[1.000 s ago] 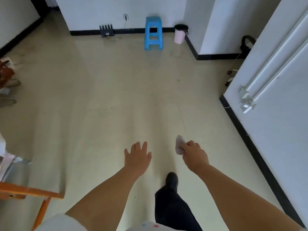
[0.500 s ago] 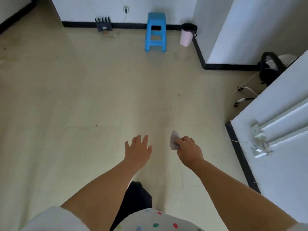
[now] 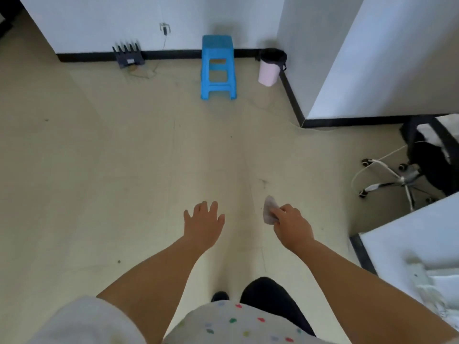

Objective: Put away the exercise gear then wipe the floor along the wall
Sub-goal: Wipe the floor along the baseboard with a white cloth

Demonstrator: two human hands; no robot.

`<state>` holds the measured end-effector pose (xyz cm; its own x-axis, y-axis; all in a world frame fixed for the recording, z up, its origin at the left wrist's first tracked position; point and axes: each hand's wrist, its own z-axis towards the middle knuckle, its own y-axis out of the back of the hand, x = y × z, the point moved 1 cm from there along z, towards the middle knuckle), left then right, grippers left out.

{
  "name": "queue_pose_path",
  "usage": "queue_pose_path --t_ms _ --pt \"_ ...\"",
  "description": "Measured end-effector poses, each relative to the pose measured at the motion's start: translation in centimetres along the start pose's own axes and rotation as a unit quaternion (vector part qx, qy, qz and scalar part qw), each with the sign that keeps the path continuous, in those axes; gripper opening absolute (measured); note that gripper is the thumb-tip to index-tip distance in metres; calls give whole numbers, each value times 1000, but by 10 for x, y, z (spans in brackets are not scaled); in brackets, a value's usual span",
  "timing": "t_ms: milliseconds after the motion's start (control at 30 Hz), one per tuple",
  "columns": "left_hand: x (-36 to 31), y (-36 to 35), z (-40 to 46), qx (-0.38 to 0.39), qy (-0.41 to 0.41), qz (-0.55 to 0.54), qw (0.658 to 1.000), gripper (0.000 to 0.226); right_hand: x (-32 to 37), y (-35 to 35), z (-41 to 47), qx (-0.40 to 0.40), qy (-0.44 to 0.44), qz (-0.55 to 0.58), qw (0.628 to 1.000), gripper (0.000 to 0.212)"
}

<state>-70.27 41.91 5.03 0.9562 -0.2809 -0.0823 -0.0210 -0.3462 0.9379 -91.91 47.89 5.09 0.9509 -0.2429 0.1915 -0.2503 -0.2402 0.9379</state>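
My right hand point(image 3: 291, 225) pinches a small pale wipe point(image 3: 269, 211) out in front of me, above the beige floor point(image 3: 124, 182). Level with it and a little to the left, my left hand point(image 3: 205, 223) is stretched forward with fingers spread and holds nothing. Both hands hover over bare floor. The white far wall point(image 3: 124, 18) with its black baseboard point(image 3: 173, 54) runs across the top of the head view. No exercise gear shows in the frame.
A blue plastic stool point(image 3: 218, 68), a pink bin with a black liner point(image 3: 269, 67) and a black router point(image 3: 128, 55) stand along the far wall. An office chair base point(image 3: 397, 181) with a cable sits at right, a white wall corner point(image 3: 407, 249) near right.
I have walked forward: the stool, bin and far wall are closer, and the office chair at right has come into view. Both hands keep the same pose.
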Motion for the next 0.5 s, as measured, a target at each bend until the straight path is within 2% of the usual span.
queue_pose_path --t_ms 200,400,500 --pt "-33 57 173 -1 -58 -6 998 53 -39 44 163 -10 -26 -27 999 43" --pt "-30 117 347 0 10 -13 1000 52 -65 101 347 -5 16 -39 999 47" --pt "-29 155 420 -16 30 -30 999 52 -69 146 436 -17 8 -26 999 46"
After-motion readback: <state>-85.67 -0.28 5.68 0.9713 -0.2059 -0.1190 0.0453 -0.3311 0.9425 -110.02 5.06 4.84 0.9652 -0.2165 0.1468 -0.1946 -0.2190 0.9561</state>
